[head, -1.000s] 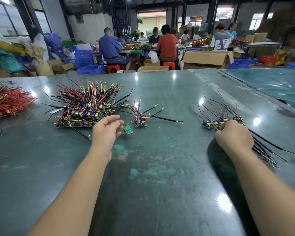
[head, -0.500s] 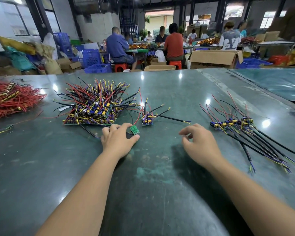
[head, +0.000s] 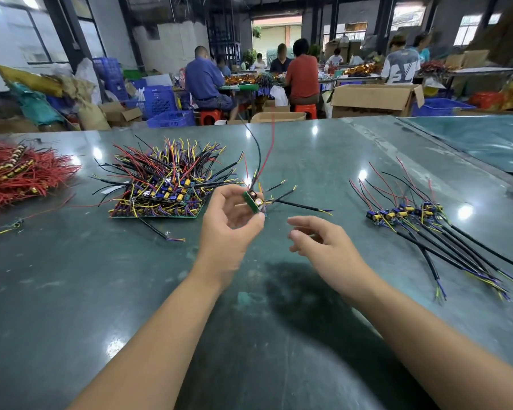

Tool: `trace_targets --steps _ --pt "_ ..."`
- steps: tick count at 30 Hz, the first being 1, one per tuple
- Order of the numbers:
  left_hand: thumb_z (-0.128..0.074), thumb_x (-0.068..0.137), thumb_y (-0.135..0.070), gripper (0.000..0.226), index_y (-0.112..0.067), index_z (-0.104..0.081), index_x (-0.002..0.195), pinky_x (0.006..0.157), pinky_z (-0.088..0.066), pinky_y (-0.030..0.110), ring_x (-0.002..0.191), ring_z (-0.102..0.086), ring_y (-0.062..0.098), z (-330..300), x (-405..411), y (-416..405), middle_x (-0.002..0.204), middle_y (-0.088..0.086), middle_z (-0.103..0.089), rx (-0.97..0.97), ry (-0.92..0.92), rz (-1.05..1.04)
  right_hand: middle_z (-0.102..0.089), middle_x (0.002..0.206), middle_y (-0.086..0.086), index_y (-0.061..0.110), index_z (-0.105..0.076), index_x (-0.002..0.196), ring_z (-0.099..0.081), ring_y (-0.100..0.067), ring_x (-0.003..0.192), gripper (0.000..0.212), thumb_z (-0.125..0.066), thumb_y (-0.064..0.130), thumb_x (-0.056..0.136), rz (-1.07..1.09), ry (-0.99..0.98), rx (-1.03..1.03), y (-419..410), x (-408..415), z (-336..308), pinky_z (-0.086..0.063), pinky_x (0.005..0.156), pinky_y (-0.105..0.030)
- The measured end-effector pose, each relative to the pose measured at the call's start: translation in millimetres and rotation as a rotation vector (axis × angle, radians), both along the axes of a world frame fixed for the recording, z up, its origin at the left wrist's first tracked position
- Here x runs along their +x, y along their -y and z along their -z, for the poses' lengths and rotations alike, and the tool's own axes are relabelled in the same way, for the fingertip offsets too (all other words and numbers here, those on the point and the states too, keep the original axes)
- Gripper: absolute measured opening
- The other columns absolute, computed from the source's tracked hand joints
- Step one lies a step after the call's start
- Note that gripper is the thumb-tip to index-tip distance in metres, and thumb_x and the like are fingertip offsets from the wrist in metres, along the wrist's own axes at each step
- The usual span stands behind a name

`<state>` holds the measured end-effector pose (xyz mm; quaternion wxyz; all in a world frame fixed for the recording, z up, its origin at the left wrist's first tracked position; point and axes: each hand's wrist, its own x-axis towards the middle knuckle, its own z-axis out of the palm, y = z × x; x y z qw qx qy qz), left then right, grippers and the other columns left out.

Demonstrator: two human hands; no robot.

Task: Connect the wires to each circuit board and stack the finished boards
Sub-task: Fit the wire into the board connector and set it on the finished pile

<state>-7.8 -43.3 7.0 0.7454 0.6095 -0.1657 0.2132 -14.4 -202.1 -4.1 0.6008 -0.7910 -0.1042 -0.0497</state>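
My left hand (head: 230, 229) holds a small green circuit board (head: 251, 201) between thumb and fingertips, lifted above the table. A black and a red wire (head: 265, 155) rise from the board. My right hand (head: 323, 241) hovers just right of it with relaxed fingers, holding nothing. Another wired board (head: 281, 198) with black leads lies on the table behind my left hand. A large heap of wired boards (head: 166, 184) sits to the left. To the right is a row of finished boards (head: 403, 213), their long black cables fanned out towards me.
A bundle of red wires (head: 15, 173) lies at the far left of the green table (head: 249, 321). A loose cable (head: 160, 232) lies before the heap. Several people sit at tables beyond, with cardboard boxes (head: 376, 99) and blue crates (head: 169, 118).
My left hand picked the small green board up off the table and raised it, wires trailing upward. My right hand left the finished row and moved left towards the board.
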Motion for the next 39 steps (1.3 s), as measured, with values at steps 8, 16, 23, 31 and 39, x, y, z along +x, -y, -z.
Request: trace_targets --steps 8,16,23,31,39 --pt "-0.053 0.068 0.014 0.043 -0.010 -0.050 0.104 0.068 -0.056 0.023 0.072 -0.067 0.012 -3 -9 8 0.090 0.005 -0.070 -0.307 -0.390 0.594 -0.069 0.085 0.002 0.017 -0.073 0.090 -0.057 -0.012 0.068 0.046 -0.058 0.055 0.069 -0.194 -0.180 0.488 -6 -2 -7 -0.043 0.066 -0.024" --pt "-0.071 0.077 -0.009 0.026 -0.019 -0.054 0.094 0.076 -0.045 0.028 0.086 -0.060 0.021 3 -8 16 0.094 0.005 -0.061 0.042 -0.460 0.401 -0.063 0.080 -0.010 0.009 -0.069 0.082 -0.056 -0.009 0.062 0.016 -0.054 0.010 0.089 -0.130 -0.046 0.611 -3 1 -3 -0.046 0.069 -0.026" --pt "-0.063 0.088 -0.015 0.007 -0.018 -0.057 0.088 0.073 -0.045 0.025 0.074 -0.055 0.011 6 -8 17 0.082 0.002 -0.061 0.137 -0.397 0.168 -0.063 0.073 -0.001 0.005 -0.065 0.084 -0.056 -0.011 0.067 0.018 -0.050 0.007 0.094 -0.106 -0.041 0.599 -4 1 0 -0.050 0.082 -0.029" --pt "-0.058 0.091 -0.012 0.024 -0.016 -0.055 0.068 0.046 -0.032 0.016 0.047 -0.040 0.004 4 -5 20 0.058 -0.004 -0.050 0.147 -0.464 -0.009 -0.051 0.066 0.006 0.014 -0.056 0.077 -0.048 -0.009 0.063 0.020 -0.051 0.008 0.095 -0.079 0.033 0.359 -3 1 2 -0.044 0.073 -0.024" --pt "-0.059 0.091 -0.010 0.016 -0.008 -0.064 0.076 0.046 -0.043 0.012 0.046 -0.048 0.002 2 -3 15 0.062 0.000 -0.058 -0.138 -0.526 0.035 -0.044 0.073 -0.003 0.012 -0.047 0.061 -0.040 -0.012 0.066 0.034 -0.068 0.025 0.085 -0.173 0.222 0.104 -5 -5 0 -0.033 0.062 -0.024"
